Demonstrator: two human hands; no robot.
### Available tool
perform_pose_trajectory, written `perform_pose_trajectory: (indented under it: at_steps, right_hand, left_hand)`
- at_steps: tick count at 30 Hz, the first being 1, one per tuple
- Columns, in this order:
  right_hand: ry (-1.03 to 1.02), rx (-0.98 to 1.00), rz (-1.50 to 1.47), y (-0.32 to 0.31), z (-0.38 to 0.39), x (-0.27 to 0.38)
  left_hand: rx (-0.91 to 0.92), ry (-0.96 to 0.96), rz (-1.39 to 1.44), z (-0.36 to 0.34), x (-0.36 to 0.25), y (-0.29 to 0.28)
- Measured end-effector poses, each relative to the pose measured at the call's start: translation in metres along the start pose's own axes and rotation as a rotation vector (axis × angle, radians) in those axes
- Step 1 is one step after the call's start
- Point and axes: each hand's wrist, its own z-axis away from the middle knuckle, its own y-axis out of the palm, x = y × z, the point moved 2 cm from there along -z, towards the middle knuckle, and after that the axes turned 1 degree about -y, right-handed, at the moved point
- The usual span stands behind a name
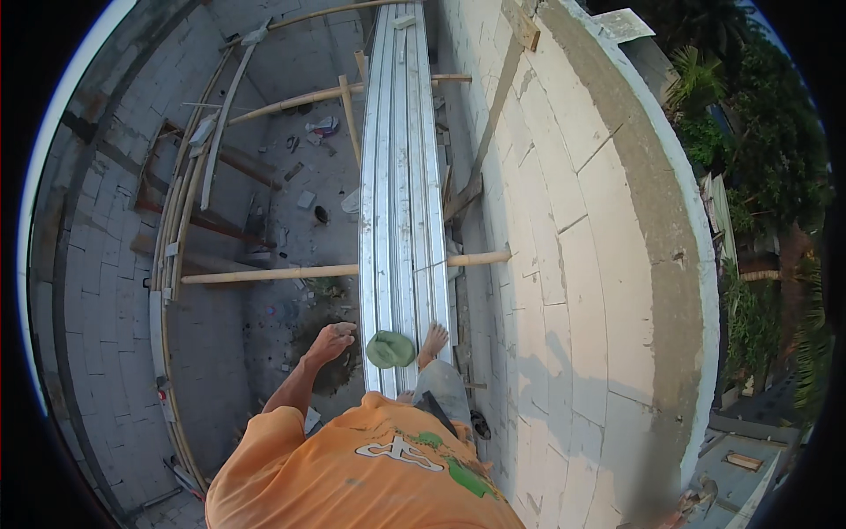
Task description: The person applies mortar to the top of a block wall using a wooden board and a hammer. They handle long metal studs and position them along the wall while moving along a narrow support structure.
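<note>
My left hand [333,342] hangs beside the long ribbed metal sheets [397,159], loosely open with bent fingers and nothing visible in it. A crumpled green cloth item [390,348] lies on the sheets to its right. My bare foot [432,344] rests on the sheets beside the green item. My right hand is not visible. My orange shirt fills the lower middle of the view.
Bamboo poles [264,275] cross beneath the sheets above a debris-strewn floor [300,229] far below. Bundled poles and strips [181,220] run along the left. A pale block wall [573,264] rises at the right, with trees [758,132] beyond it.
</note>
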Motion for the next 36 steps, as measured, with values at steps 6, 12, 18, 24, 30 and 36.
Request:
perform_pose_trajectory:
  at_steps: [6, 12, 18, 24, 30, 36]
  right_hand:
    - [0.074, -0.036, -0.003, 0.019, -0.003, 0.042]
    - [0.143, -0.065, -0.002, 0.027, -0.004, 0.07]
    - [0.186, -0.095, -0.004, 0.028, -0.008, 0.084]
    - [0.227, -0.135, -0.011, 0.025, -0.007, 0.096]
    - [0.27, -0.219, -0.027, 0.014, -0.002, 0.111]
    - [0.343, -0.331, -0.166, 0.02, -0.01, 0.171]
  left_hand:
    - [0.098, 0.216, -0.151, -0.096, -0.07, -0.007]
    - [0.046, 0.553, -0.388, -0.145, -0.102, -0.01]
    - [0.029, 0.245, -0.137, -0.15, -0.083, -0.014]
    - [0.066, 0.714, -0.349, -0.168, -0.089, -0.02]
    - [0.111, 0.405, -0.229, -0.213, -0.109, -0.028]
    - [0.079, 0.303, -0.035, -0.288, -0.156, -0.066]
